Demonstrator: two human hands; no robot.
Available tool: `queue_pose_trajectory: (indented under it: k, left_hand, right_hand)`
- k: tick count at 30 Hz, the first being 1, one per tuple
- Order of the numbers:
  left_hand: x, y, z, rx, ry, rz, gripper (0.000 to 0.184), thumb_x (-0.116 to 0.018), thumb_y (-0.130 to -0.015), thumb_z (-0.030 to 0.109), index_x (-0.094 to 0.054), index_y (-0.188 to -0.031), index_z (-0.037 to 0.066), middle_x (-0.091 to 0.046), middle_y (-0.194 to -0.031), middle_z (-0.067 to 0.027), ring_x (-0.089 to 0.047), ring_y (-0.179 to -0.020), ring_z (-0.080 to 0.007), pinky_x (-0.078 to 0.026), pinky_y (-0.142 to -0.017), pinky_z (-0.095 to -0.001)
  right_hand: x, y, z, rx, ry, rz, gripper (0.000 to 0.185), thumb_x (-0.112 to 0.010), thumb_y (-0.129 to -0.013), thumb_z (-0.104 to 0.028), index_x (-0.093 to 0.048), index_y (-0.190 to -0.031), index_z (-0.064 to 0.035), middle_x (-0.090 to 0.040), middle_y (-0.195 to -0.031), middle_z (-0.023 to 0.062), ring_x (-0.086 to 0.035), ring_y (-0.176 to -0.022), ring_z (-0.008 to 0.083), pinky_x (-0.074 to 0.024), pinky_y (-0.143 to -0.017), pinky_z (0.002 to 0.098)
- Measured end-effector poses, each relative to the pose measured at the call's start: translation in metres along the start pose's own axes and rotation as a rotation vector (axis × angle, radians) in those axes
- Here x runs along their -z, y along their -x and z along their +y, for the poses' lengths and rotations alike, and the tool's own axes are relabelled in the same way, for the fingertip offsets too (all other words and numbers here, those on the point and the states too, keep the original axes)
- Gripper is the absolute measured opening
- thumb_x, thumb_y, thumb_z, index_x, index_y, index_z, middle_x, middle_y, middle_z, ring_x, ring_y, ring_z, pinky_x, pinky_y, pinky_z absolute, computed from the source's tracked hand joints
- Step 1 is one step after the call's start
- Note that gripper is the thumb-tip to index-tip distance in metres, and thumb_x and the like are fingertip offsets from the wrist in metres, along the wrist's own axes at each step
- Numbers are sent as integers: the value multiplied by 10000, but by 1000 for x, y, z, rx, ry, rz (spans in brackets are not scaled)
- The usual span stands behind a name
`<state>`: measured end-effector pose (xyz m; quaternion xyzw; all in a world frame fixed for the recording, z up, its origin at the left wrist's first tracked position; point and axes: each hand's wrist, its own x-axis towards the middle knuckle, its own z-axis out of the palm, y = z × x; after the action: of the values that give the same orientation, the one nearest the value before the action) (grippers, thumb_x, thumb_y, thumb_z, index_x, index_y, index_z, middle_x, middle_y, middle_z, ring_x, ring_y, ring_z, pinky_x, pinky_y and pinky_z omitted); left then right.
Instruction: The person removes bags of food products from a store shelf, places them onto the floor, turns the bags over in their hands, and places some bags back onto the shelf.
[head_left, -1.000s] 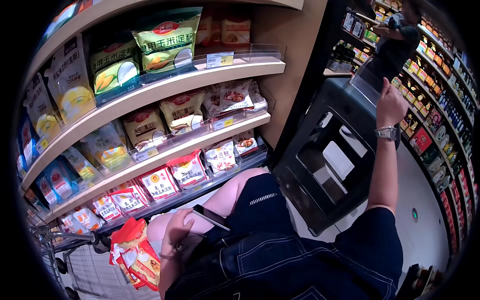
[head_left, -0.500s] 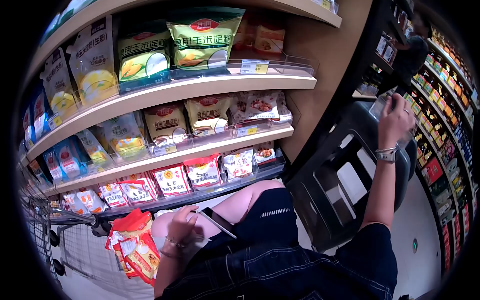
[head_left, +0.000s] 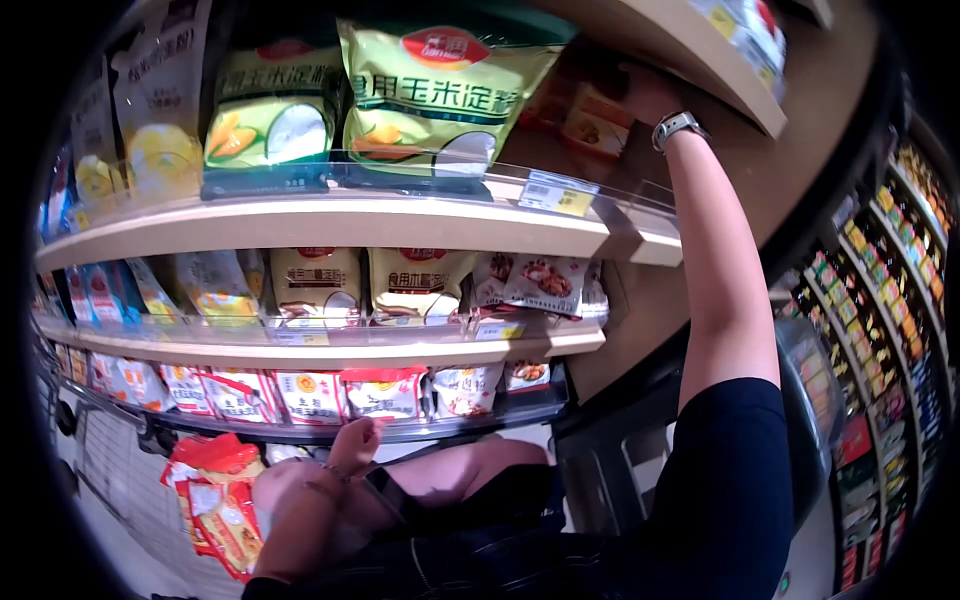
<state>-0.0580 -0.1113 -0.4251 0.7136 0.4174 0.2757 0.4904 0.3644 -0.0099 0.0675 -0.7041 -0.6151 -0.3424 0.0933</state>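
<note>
My right hand [head_left: 650,95] reaches into the dark back right of the upper shelf, beside an orange-red packet [head_left: 597,125]; its fingers are dim and mostly hidden. Left of it stand a large yellow-green starch bag [head_left: 430,105] and a similar green bag [head_left: 272,115]. My left hand [head_left: 355,445] is low near my knee, its fingers curled and what they hold too unclear to make out. A dark phone [head_left: 388,492] lies by its wrist on my lap. Red packets [head_left: 222,505] are beside my left leg.
A curved shelf edge [head_left: 350,228] with a clear guard runs across. Lower shelves hold brown-labelled bags [head_left: 317,285] and white-red bags [head_left: 312,397]. A wire cart [head_left: 115,460] is at the lower left, a black plastic stand [head_left: 590,480] below my right arm. Stocked shelving [head_left: 865,300] lines the right.
My right hand has moved from above the black stand, up and left into the upper shelf. The view has come closer to the shelves. My left hand has shifted off the phone.
</note>
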Motion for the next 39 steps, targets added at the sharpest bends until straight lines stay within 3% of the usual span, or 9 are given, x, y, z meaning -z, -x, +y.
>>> queue_pose_trajectory:
  k: [2, 5, 8, 13, 23, 29, 32, 35, 39]
  left_hand:
    - [-9, -5, -26, -334, -146, 72, 161, -547, -773, 100, -617, -880, 1, -632, -733, -95, -616, -665, -159, -487, -630, -275]
    - [-2, -1, -17, 116, 64, -93, 168, -565, -761, 96, -609, -906, 23, -615, -708, -79, -588, -663, -124, -477, -639, -274]
    - [10, -11, 11, 124, -5, -111, 181, -568, -760, 98, -608, -921, 25, -608, -696, -73, -574, -657, -114, -470, -630, -267]
    - [16, -10, 11, 212, 44, -127, 204, -574, -766, 92, -597, -959, 30, -613, -756, -74, -579, -677, -134, -475, -648, -282]
    - [20, 4, -16, 115, 54, -16, 204, -588, -756, 113, -618, -942, 35, -628, -789, -100, -608, -732, -165, -483, -683, -278]
    - [22, -1, -36, 1, 219, -32, 187, -586, -790, 82, -580, -952, -12, -601, -819, -45, -549, -751, -83, -446, -670, -217]
    - [23, 1, -24, 94, 304, -58, 137, -539, -818, 29, -566, -945, -15, -573, -764, -25, -518, -702, -67, -431, -631, -211]
    - [31, 11, 22, 32, 176, -22, 183, -532, -806, 29, -575, -974, -31, -642, -852, -115, -607, -822, -146, -470, -736, -262]
    - [40, 31, 89, -209, 320, -116, 335, -597, -799, 88, -516, -1112, -2, -579, -1058, -135, -554, -992, -176, -428, -865, -302]
  right_hand:
    - [-11, -26, -3, 54, -37, -118, 403, -487, -807, -170, -492, -1200, -80, -540, -1152, 187, -520, -1053, 326, -408, -904, 356]
    - [-52, -65, 32, 263, 8, 12, 414, -494, -823, -261, -487, -1216, -132, -535, -1178, 150, -519, -1060, 326, -398, -925, 389]
    - [-54, -50, 14, 199, -156, -5, 446, -530, -795, -277, -485, -1222, -160, -538, -1180, 129, -526, -1054, 320, -398, -930, 401]
    - [-55, -54, 6, 85, 131, -121, 467, -557, -771, -276, -490, -1218, -160, -541, -1174, 132, -531, -1049, 316, -408, -918, 401]
    - [-36, -44, -14, -19, 529, -272, 512, -611, -725, -276, -499, -1210, -159, -548, -1163, 138, -540, -1040, 308, -427, -896, 400]
    - [-28, 15, 25, 19, 368, 102, 377, -572, -749, -310, -572, -1080, -129, -617, -970, 149, -606, -840, 323, -495, -709, 432]
    - [-2, 59, 29, -43, 316, 540, 236, -558, -792, -298, -590, -909, -96, -620, -845, 106, -596, -684, 299, -477, -577, 391]
    - [49, 107, 2, 255, 473, 884, 119, -576, -765, -162, -495, -694, -113, -527, -660, 38, -517, -518, 223, -423, -494, 360]
    - [97, 158, -59, 460, 213, 1091, 96, -628, -724, -59, -533, -737, -72, -537, -655, 74, -514, -546, 247, -407, -490, 329]
